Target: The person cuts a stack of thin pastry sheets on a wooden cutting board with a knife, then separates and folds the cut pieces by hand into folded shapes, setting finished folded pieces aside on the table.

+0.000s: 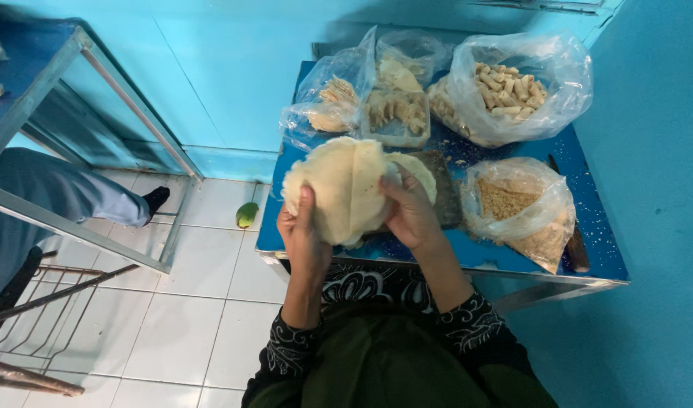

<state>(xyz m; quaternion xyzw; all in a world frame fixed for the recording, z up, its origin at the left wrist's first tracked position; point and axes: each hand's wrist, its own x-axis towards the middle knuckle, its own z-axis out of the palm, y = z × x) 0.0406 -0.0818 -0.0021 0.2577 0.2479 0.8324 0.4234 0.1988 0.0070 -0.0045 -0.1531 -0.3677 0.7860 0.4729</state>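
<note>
Right now we hold a stack of thin round wrappers [345, 189] up over the near edge of the blue table [588, 227], both hands closed on it. Our left hand [302, 236] grips the lower left rim with the thumb laid up the face of the top sheet; our right hand [411, 213] pinches the right side, fingers curled behind. The top sheet looks partly folded or lifted along a crease down the middle. To peel one sheet cleanly, we judge it best to keep the left thumb light, let the right fingers work only the topmost edge, and pull slowly so the thin dough does not tear or drag a second sheet with it.

Behind the stack lies a dark board [441, 198], mostly hidden. A plastic bag of breadcrumbs [521, 210] sits just right of our right hand, a large bag of rolled pieces [512, 87] stands at the far right, and a tray of rolls [396, 115] and smaller bags [333, 102] lie at the far left. On the tiled floor [195, 302] a green fruit [246, 214] rests beside the table, and another person's grey trouser leg [52, 193] shows at the left
</note>
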